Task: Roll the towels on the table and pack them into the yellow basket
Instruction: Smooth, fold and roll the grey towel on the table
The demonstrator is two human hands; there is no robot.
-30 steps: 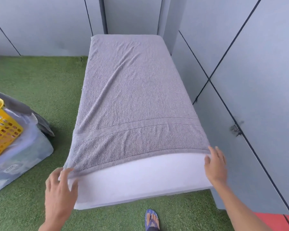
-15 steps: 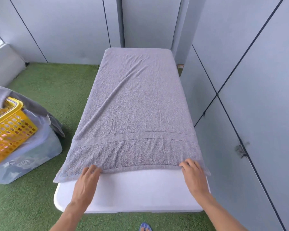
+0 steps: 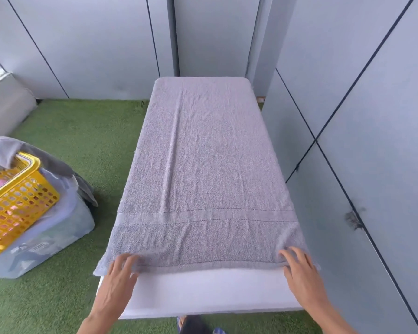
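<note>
presently we find both hands, left hand (image 3: pixel 117 277) and right hand (image 3: pixel 301 271), fingers loosely curled on the grey towel (image 3: pixel 203 169) near hem; its long axis runs away from us.

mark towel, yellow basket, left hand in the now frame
towel (image 3: pixel 203 165), head view, flat middle of the cloth.
yellow basket (image 3: pixel 22 203), head view, perforated side wall.
left hand (image 3: pixel 118 283), head view, back of the hand.

You have a single head view, looking forward and steeply down from the near end of the table (image 3: pixel 203 292), close above both hands, walls ahead and right, grass left.
</note>
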